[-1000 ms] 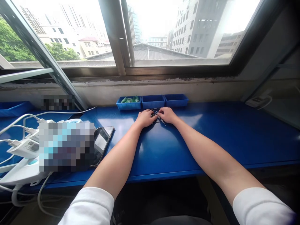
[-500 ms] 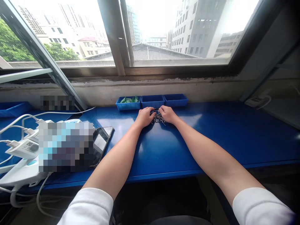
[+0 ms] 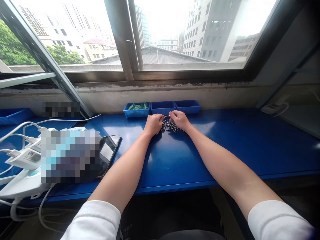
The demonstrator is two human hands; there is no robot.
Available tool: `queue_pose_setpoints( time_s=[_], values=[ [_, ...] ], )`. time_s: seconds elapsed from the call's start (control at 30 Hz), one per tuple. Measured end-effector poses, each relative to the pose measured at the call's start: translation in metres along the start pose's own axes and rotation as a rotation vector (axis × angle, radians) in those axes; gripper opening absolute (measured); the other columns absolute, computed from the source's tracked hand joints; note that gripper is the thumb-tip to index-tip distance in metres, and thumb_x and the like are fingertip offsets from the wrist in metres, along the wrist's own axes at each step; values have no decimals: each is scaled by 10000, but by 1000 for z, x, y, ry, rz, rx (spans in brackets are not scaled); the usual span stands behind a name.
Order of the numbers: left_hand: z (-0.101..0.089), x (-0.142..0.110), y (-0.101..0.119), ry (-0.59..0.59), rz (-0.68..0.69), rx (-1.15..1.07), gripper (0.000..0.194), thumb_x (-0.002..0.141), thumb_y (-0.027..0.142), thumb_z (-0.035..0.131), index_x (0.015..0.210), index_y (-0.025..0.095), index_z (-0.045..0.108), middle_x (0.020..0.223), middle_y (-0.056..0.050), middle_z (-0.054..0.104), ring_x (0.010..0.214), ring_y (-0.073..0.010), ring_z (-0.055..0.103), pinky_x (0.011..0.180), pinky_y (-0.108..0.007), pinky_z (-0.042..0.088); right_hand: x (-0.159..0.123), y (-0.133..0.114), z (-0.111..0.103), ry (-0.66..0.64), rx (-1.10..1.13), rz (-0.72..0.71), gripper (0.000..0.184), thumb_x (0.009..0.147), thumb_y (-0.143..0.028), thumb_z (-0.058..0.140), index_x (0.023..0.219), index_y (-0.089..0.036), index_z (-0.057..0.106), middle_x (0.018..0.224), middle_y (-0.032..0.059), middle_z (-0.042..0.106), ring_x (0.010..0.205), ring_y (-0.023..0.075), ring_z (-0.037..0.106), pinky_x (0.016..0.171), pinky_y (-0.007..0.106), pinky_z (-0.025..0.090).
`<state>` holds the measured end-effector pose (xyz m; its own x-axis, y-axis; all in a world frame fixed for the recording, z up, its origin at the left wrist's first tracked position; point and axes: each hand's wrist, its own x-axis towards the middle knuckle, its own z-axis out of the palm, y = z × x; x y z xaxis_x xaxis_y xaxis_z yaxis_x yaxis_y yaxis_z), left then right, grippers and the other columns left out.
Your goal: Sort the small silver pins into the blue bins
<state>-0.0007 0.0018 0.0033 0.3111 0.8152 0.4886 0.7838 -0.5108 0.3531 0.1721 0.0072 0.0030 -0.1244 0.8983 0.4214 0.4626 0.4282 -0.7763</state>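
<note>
A loose pile of thin, dark and silvery metal pins (image 3: 170, 126) lies on the blue table, between and just below my two hands. Their exact kind is too small to make out. My left hand (image 3: 153, 124) is closed at the pile's left side, its fingertips pinched together at the top. Opposite it, my right hand (image 3: 179, 120) is closed too, thumb and forefinger pinching a thin metal pin (image 3: 167, 116) that spans the narrow gap between the hands. Whether the left fingertips grip this same pin is hidden.
Behind the hands stand three blue bins: a left one (image 3: 137, 111) with green packets, a middle one (image 3: 163, 107) and a right one (image 3: 187, 106). A phone (image 3: 110, 151) and a white power strip (image 3: 22, 185) with chargers and cables lie left. A window is behind.
My fingers have drawn away from the pile and slightly up, so more of the pins show. A thin pin is now visible between the fingertips.
</note>
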Motion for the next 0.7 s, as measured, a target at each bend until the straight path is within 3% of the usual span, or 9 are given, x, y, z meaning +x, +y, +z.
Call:
queue_pose_setpoints(
  time_s=[0.13, 0.37, 0.53, 0.7],
  values=[
    [0, 0, -1, 6, -1, 7, 300, 912, 255, 400, 974, 204, 689, 1003, -55, 706, 959, -203, 626, 909, -322, 422, 0, -3, -3, 13, 245, 39, 382, 796, -541, 523, 784, -182, 650, 692, 25, 670, 687, 162, 600, 646, 276, 466],
    [0, 0, -1, 3, -1, 27, 274, 913, 314, 423, 996, 212, 662, 992, -47, 698, 960, -210, 619, 889, -331, 419, 0, -5, -7, 27, 318, 53, 391, 767, -537, 558, 771, -169, 688, 757, 56, 702, 713, 175, 619, 625, 272, 470],
    [-1, 0, -1, -23, -92, 83, 295, 898, 365, 452, 1074, 202, 624, 1045, -70, 678, 1018, -241, 592, 915, -372, 406, 4, 2, -10, 206, 178, 78, 411, 807, -526, 499, 891, -168, 683, 883, 64, 709, 833, 191, 635, 725, 284, 493],
    [0, 0, -2, -71, -113, 116, 301, 900, 381, 436, 1028, 202, 640, 1083, -85, 658, 1042, -262, 576, 926, -396, 399, 6, 11, -16, 377, -163, 120, 464, 848, -456, 453, 1155, -154, 626, 1134, 96, 663, 986, 237, 597, 887, 365, 464]
  ],
)
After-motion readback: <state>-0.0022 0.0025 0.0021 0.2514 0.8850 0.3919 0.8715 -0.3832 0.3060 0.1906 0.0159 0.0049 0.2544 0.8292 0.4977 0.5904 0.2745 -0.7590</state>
